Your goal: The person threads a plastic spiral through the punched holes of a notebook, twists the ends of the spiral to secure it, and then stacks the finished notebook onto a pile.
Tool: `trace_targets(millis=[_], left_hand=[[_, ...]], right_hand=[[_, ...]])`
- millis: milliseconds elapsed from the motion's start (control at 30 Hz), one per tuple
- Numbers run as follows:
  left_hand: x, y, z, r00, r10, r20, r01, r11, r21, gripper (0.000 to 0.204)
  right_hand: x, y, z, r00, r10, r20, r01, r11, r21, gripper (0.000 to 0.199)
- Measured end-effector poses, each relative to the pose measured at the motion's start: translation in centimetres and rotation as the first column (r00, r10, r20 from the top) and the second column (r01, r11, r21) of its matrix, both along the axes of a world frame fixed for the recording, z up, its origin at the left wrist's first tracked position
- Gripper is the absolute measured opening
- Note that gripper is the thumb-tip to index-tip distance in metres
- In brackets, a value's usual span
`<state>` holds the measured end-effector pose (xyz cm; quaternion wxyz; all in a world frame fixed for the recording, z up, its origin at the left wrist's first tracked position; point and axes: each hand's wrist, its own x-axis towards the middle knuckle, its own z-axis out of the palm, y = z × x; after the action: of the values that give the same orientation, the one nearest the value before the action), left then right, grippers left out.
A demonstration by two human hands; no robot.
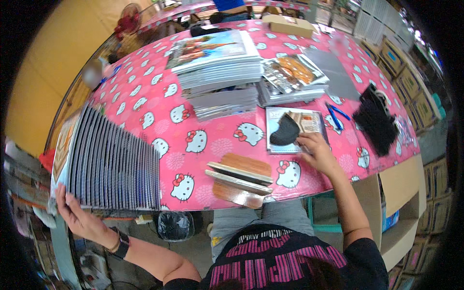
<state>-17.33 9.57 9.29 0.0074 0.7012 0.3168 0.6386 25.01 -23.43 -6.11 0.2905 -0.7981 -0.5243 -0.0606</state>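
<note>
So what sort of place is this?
Probably a workshop or packing room for printed goods: a long leaning stack and a tall picture-topped pile share a pink-covered table, with cardboard boxes stacked along the right.

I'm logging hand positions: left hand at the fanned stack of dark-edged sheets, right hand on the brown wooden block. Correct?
Not quite: the head view shows the right hand at the flat, black, rounded piece, not the brown wooden block. The left hand is at the fanned stack of dark-edged sheets, as you said.
</note>
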Motion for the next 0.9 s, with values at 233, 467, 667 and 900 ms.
trace_targets(millis=[233, 467, 667, 900], left_hand=[[6.8, -6.1, -2.2, 0.978, -0.082, 0.192, 0.013, 0.941, 0.338, 0.028], [14.0, -10.2, -4.9, 0.813, -0.582, -0.009, 0.581, 0.812, -0.053, 0.038], [19.4, -12.4, -4.1, 0.66, -0.741, -0.124, 0.643, 0.643, -0.417, 0.047], [17.3, -8.5, -7.2, 0.245, -0.747, 0.618, 0.956, 0.08, -0.283, 0.031]], right_hand=[[-1.6, 0.4, -2.4, 0.983, -0.13, 0.133, 0.125, 0.991, 0.051, 0.033], [0.3, 0.4, 6.6, 0.992, -0.115, 0.06, 0.108, 0.988, 0.11, 0.021], [-7.1, 2.9, 15.2, 0.97, 0.175, 0.168, -0.213, 0.946, 0.245, 0.028], [-8.2, 1.7, 9.2, 0.861, 0.206, -0.465, 0.125, 0.801, 0.586, 0.048]])
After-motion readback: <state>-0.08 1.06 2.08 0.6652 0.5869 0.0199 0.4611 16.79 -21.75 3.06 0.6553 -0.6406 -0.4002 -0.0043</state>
